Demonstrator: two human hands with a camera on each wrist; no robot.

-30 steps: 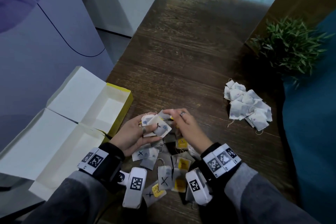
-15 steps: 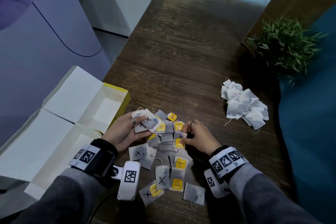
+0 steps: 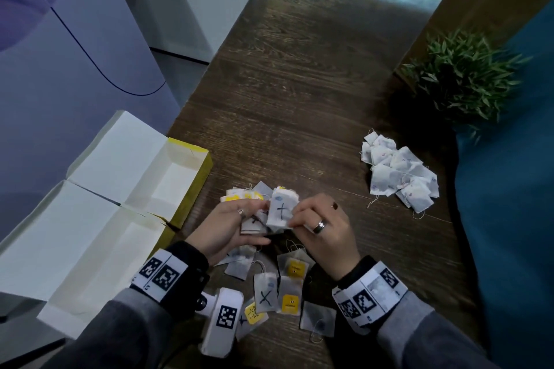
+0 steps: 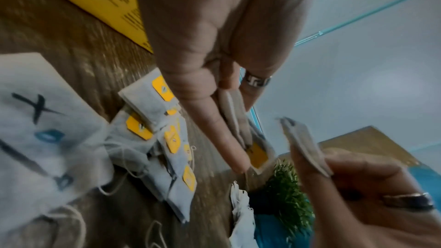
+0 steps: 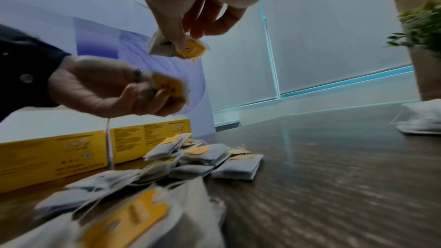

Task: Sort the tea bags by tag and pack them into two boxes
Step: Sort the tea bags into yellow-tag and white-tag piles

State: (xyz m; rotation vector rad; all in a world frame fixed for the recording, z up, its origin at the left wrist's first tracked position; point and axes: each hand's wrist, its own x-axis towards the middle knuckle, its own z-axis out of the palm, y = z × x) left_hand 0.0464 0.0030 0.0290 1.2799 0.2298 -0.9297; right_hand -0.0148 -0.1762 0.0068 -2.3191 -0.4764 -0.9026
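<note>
Low over the wooden table [image 3: 299, 93], my left hand [image 3: 254, 219] holds a small stack of tea bags [image 3: 254, 220] marked with black crosses. My right hand [image 3: 295, 219] pinches one cross-marked tea bag [image 3: 281, 211] against that stack. In the right wrist view the right fingertips [image 5: 179, 37] pinch a bag with a yellow tag [image 5: 188, 48], and the left hand [image 5: 107, 91] holds its bags beside it. Loose bags with yellow tags and crosses [image 3: 278, 287] lie under both hands. Two open yellow boxes [image 3: 192, 177] [image 3: 75, 293] with white insides stand on the left.
A separate heap of white tea bags [image 3: 398, 177] lies at the right, near a small green plant [image 3: 461, 78]. A blue surface [image 3: 509, 234] borders the table's right edge. Bare wood stretches beyond the hands.
My right hand has lifted off the loose pile with a tea bag and brought it up against the stack in the left hand. The left hand has kept hold of its stack.
</note>
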